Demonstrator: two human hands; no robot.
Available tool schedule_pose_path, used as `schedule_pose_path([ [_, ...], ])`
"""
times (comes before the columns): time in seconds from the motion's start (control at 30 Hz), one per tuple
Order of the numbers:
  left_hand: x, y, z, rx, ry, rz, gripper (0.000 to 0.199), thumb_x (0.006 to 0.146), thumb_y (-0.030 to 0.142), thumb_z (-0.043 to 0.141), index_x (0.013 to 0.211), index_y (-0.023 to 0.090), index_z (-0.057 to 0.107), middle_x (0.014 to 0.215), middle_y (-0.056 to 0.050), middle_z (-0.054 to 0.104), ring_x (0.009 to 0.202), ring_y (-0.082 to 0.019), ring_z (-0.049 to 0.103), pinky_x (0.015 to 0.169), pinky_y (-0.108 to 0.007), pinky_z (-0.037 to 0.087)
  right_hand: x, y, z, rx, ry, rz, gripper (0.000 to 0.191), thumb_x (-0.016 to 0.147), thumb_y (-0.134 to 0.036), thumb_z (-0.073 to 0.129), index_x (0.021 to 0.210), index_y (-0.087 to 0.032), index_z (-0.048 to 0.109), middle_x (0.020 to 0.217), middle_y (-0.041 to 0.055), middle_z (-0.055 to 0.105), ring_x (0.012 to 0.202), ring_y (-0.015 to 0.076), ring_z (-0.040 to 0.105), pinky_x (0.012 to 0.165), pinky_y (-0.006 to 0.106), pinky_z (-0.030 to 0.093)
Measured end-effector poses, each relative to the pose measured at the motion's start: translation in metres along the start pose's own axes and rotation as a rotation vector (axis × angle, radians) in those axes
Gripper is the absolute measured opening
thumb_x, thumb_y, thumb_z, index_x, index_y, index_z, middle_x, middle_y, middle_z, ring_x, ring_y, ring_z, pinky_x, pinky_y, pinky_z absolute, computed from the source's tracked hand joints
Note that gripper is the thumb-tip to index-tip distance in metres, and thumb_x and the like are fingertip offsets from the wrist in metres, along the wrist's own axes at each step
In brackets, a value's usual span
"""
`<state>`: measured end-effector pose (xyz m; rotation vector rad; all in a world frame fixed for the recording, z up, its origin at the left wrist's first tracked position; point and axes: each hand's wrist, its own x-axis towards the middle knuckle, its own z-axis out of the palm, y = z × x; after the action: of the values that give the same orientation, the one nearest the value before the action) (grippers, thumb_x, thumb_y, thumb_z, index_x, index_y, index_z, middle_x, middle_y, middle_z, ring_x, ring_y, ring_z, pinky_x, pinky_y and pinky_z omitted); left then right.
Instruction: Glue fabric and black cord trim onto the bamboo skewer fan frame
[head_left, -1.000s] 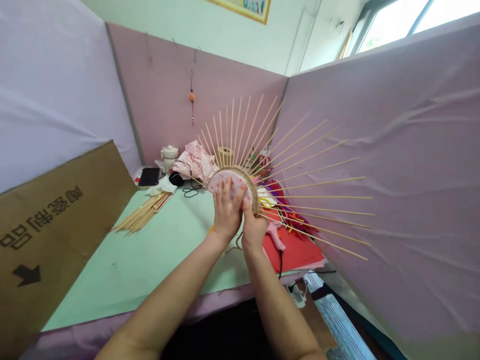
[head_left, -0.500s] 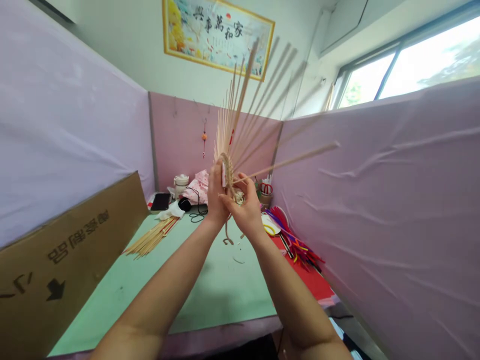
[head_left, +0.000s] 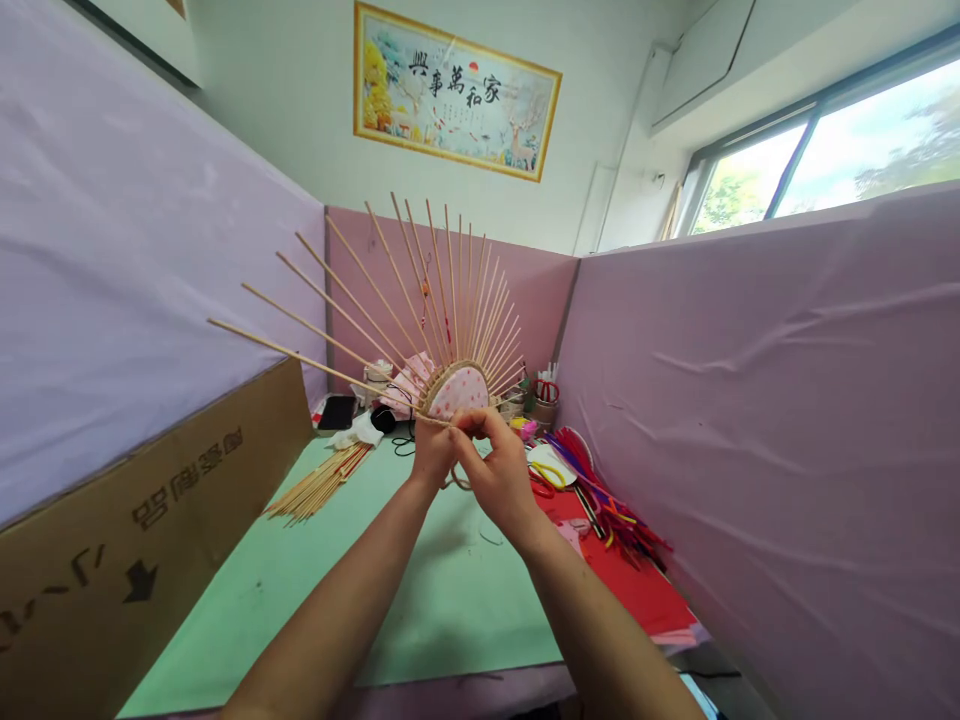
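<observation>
A half-round panel (head_left: pixel 459 392) of pink dotted cloth, edged with tan twine, is held up in front of me. Thin wooden sticks (head_left: pixel 390 275) fan out from its curved edge like rays. My left hand (head_left: pixel 433 452) is closed around the panel's lower left part, its fingers mostly hidden behind. Thumb and fingers of my right hand (head_left: pixel 496 468) pinch together at the lower edge, where a strand of twine (head_left: pixel 436 421) runs into the fingertips. A loop of twine hangs below between the hands.
A bundle of sticks (head_left: pixel 322 485) lies left on the green tabletop (head_left: pixel 442 600), near a phone (head_left: pixel 337 412) and white cloth (head_left: pixel 357 432). Cardboard (head_left: pixel 172 530) stands at left. On the right are red sheets (head_left: pixel 637 590), colourful fuzzy stems (head_left: pixel 600 490) and yellow-and-red scissors (head_left: pixel 551 475).
The panel has turned from edge-on to face me, its sticks now fanned mostly left and up. Both hands have come slightly lower, and the right fingers have moved to the lower edge.
</observation>
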<state>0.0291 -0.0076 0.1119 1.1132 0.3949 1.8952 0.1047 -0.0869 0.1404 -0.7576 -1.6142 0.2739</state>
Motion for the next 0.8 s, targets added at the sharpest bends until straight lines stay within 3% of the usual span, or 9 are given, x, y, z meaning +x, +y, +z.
schedule_pose_path([
  [0.17,-0.016,-0.026,-0.029,0.011,0.023,-0.068,0.032,0.062,0.034,0.077,0.087,0.017,0.067,0.076,-0.004,0.068,0.077,-0.020,0.065,0.074,-0.037,0.056,-0.015,0.018,-0.002,-0.025,-0.034,0.063,0.012,0.082,-0.024,0.065,0.091,-0.021,0.058,0.081,-0.0012,0.063,0.075,0.0137,0.057,0.073,0.026,0.044],
  [0.37,-0.033,-0.044,-0.056,0.072,0.124,-0.046,0.032,0.066,0.032,0.075,0.094,0.019,0.068,0.087,-0.005,0.070,0.095,-0.023,0.066,0.087,-0.039,0.054,-0.040,0.043,0.002,-0.058,-0.149,0.189,0.010,0.082,-0.028,0.066,0.081,-0.020,0.061,0.076,-0.0013,0.064,0.071,0.0137,0.057,0.069,0.026,0.045],
  [0.5,-0.046,-0.048,-0.065,0.030,0.139,-0.106,0.030,0.069,0.034,0.075,0.094,0.020,0.069,0.095,-0.007,0.071,0.095,-0.023,0.067,0.089,-0.040,0.054,-0.051,0.043,0.008,-0.077,-0.162,0.176,0.008,0.084,-0.028,0.064,0.084,-0.020,0.063,0.078,0.0002,0.065,0.073,0.0144,0.058,0.071,0.027,0.047],
  [0.6,-0.047,-0.047,-0.072,-0.001,0.180,-0.130,0.030,0.067,0.034,0.078,0.092,0.021,0.068,0.098,-0.006,0.071,0.098,-0.022,0.066,0.092,-0.040,0.052,-0.061,0.040,0.008,-0.079,-0.287,0.132,0.010,0.087,-0.030,0.064,0.091,-0.021,0.064,0.088,0.0024,0.069,0.080,0.0160,0.062,0.076,0.029,0.048],
  [0.67,-0.044,-0.045,-0.076,-0.045,0.212,-0.148,0.031,0.067,0.034,0.078,0.094,0.023,0.068,0.099,-0.005,0.071,0.102,-0.021,0.065,0.095,-0.039,0.051,-0.073,0.044,-0.001,-0.124,-0.314,0.133,0.014,0.089,-0.033,0.062,0.097,-0.022,0.065,0.093,0.0040,0.069,0.086,0.0175,0.063,0.079,0.031,0.048],
  [0.8,-0.032,-0.042,-0.081,-0.202,0.285,-0.202,0.039,0.059,0.027,0.083,0.095,0.024,0.067,0.100,-0.002,0.072,0.103,-0.020,0.065,0.098,-0.040,0.049,-0.108,0.077,-0.049,-0.409,-0.137,0.270,0.022,0.090,-0.038,0.057,0.100,-0.020,0.064,0.098,0.0082,0.069,0.089,0.0209,0.063,0.081,0.036,0.048],
])
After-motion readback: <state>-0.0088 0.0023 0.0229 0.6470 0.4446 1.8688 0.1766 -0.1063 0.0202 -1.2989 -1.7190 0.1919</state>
